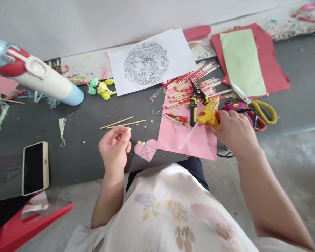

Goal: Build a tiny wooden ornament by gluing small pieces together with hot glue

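Between thumb and forefinger, my left hand (pixel 114 147) pinches a tiny pale piece (pixel 129 129), perhaps a bit of cut stick. My right hand (pixel 233 131) is closed around the back of a yellow hot glue gun (pixel 210 113), over the pink paper (pixel 199 141). A clear glue stick (pixel 189 135) slants down near the gun. Just right of my left hand lies a pink paper heart (pixel 146 151) with drawn lines, with several small pale pieces (pixel 141 142) along its upper left lobe. Two thin wooden sticks (pixel 126 124) lie beyond my left hand.
Pliers (pixel 193 108) and bundled red-tipped sticks (pixel 183 84) lie beyond the glue gun; yellow-handled scissors (pixel 262 110) are at right. A dragon drawing (pixel 147 63) and green paper (pixel 243 63) lie at the back. Leftward are a bottle (pixel 49 80), a tassel (pixel 62 129) and a phone (pixel 35 168).
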Available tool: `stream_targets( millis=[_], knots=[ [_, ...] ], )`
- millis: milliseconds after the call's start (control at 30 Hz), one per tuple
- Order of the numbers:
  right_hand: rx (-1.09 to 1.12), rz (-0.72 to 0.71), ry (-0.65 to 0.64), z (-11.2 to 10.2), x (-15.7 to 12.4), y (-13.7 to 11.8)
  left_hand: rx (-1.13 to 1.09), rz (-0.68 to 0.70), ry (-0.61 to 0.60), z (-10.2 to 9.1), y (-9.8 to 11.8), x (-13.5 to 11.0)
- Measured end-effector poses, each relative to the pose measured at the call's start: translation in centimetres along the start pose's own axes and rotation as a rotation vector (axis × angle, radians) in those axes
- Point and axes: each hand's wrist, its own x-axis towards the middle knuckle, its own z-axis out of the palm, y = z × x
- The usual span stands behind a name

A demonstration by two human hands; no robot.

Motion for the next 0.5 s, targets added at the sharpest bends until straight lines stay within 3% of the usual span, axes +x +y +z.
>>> stream_targets(
  millis=[133, 300, 500],
  knots=[
    [0.012, 0.013, -0.026, -0.4, -0.2, -0.5, 0.025, -0.016, -0.041, 0.0, -0.3, -0.1],
    [0.153, 0.097, 0.040, -1.4, -1.2, -0.2, 0.022, -0.017, -0.045, -0.3, -0.8, 0.0],
    [0.511, 0.371, 0.121, -2.1, -2.9, 0.7, 0.024, -0.020, -0.030, -0.4, -0.9, 0.2]
  ],
)
